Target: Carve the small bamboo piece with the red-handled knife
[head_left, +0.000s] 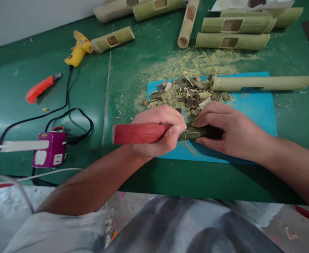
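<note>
My left hand (161, 130) is closed around a tool with a thick red wooden handle (138, 134). Only a sliver of its metal shows past my fingers, so its kind stays unclear. That metal meets a dark green bamboo piece (193, 133), which my right hand (229, 128) grips from the right with thumb and fingers. Both hands are over a blue mat (254, 116). Just beyond them lies a heap of dark chips and shavings (191, 93). A pale bamboo length (262, 83) rests across the mat's far right side.
Bamboo tubes with cut windows (230, 41) lie along the back of the green table (128, 88). On the left are a yellow glue gun (77, 49), an orange utility knife (42, 88) and a purple power adapter (50, 149) with loose cables. Pale dust (191, 63) spreads behind the mat.
</note>
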Available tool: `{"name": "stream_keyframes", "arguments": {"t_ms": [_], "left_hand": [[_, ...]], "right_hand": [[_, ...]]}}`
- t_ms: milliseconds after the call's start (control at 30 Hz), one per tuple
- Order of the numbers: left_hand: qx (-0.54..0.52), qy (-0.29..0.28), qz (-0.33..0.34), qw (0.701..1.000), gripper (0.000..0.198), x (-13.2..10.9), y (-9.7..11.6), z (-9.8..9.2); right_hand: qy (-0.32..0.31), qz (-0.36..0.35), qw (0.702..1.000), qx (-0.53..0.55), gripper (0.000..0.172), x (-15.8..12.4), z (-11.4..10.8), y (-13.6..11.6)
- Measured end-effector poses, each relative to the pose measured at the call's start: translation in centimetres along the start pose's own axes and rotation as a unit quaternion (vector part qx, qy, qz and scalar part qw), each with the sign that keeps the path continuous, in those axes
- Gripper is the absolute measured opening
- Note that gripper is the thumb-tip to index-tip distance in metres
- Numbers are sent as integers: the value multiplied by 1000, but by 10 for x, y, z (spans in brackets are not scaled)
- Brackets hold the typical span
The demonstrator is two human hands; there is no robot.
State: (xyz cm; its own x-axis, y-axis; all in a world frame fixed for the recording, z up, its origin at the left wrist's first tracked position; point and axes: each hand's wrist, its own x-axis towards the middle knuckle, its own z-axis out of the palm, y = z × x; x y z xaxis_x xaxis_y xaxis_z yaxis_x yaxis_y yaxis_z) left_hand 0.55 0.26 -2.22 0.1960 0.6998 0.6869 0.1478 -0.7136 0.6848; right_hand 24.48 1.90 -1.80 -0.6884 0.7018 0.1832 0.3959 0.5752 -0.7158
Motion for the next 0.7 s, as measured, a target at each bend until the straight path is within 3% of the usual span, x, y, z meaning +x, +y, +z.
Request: {"name": "stream_keyframes", "arguments": {"t_ms": [233,400,567,700], "left_hand": [[-4,8,8,1000,28,-2,-4,0],[14,-36,-2,999,28,4,6,-5],[11,-88,-21,996,14,5,11,-9],[-4,-49,-12,999,22,4,7,-7]], "right_hand": [[1,7,1000,14,15,0,1,1],[3,4,1000,12,15,0,1,1],[0,0,1000,10,13,0,0,1],[0,4,1000,11,14,-1,0,1]]}}
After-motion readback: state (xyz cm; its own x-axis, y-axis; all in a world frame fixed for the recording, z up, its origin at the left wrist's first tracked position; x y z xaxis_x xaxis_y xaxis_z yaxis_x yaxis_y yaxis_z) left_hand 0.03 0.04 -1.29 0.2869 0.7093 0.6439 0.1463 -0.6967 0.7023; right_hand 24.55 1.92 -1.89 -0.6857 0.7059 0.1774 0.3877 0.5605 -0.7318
